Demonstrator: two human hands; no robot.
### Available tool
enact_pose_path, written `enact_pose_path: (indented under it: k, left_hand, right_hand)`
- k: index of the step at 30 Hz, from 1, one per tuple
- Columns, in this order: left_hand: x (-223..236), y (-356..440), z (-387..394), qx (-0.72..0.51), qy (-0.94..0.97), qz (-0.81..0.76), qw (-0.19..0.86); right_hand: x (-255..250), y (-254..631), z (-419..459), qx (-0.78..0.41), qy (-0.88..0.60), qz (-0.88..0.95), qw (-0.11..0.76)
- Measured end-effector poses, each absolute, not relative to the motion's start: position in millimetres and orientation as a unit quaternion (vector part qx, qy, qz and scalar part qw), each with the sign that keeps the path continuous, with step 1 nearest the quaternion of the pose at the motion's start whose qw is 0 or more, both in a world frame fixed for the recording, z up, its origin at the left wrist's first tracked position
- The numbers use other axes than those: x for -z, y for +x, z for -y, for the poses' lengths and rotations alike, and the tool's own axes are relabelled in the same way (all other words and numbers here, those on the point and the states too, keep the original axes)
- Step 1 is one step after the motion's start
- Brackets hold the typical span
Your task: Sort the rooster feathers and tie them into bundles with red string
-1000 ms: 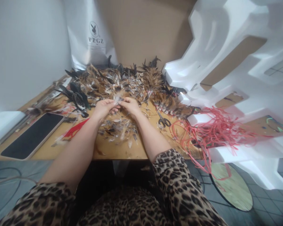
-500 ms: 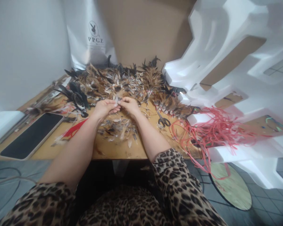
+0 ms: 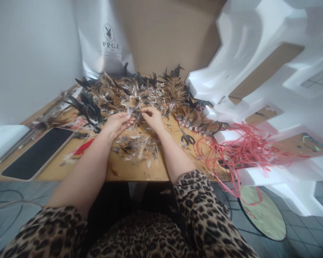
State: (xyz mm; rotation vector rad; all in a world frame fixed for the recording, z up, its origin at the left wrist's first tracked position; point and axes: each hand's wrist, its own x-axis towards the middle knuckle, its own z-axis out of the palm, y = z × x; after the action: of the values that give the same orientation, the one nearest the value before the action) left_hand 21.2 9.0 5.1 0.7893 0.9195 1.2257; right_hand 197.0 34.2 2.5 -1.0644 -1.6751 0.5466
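Note:
My left hand is closed in a pinch on a small pale feather, its fluffy tip rising above the thumb and fingers. A little to its right, my right hand has thumb and index finger pressed together near the feather heap; whatever lies between those fingertips is too small to make out. Beyond both hands spreads a heap of brown, white and black feathers. Loose feather scraps lie on the table between my forearms. Dark-handled scissors rest to the right of my right hand.
A phone lies at the left, near a bunch of black feathers and a red piece. Tangled red ribbon strips spill over white foam at the right. A silvery bag stands behind.
My hands have moved apart from their touching position: the left slightly to the left with the pale feather, the right slightly to the right and up.

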Motion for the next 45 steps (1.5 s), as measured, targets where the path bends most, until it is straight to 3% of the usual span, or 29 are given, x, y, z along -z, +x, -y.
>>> enact_pose_path:
  k: [8, 12, 18, 25, 34, 45]
  left_hand:
    - [-2.1, 18.4, -10.1, -0.527, 0.379, -0.379, 0.659]
    - [-3.6, 19.4, -8.9, -0.529, 0.378, -0.383, 0.656]
    - [-8.3, 21.4, -6.9, -0.566, 0.348, -0.392, 0.637]
    - [-10.3, 21.7, -6.4, -0.559, 0.347, -0.381, 0.65]
    - [-8.6, 20.0, -8.3, -0.558, 0.324, -0.344, 0.682]
    - [-5.5, 21.8, -9.3, -0.568, 0.325, -0.333, 0.678]
  right_hand:
    - [-11.5, 195.2, -26.5, -0.208, -0.408, 0.784, 0.42]
    - [-6.1, 192.1, -28.3, -0.211, -0.454, 0.76, 0.415]
    - [-14.1, 197.0, -28.7, -0.469, -0.49, 0.52, 0.519]
    - [-23.1, 202.2, -32.3, -0.686, -0.377, 0.265, 0.564]
    - [-18.7, 186.0, -28.6, -0.665, -0.379, 0.189, 0.616]
    - [-11.9, 165.4, -15.5, -0.571, -0.439, 0.397, 0.569]
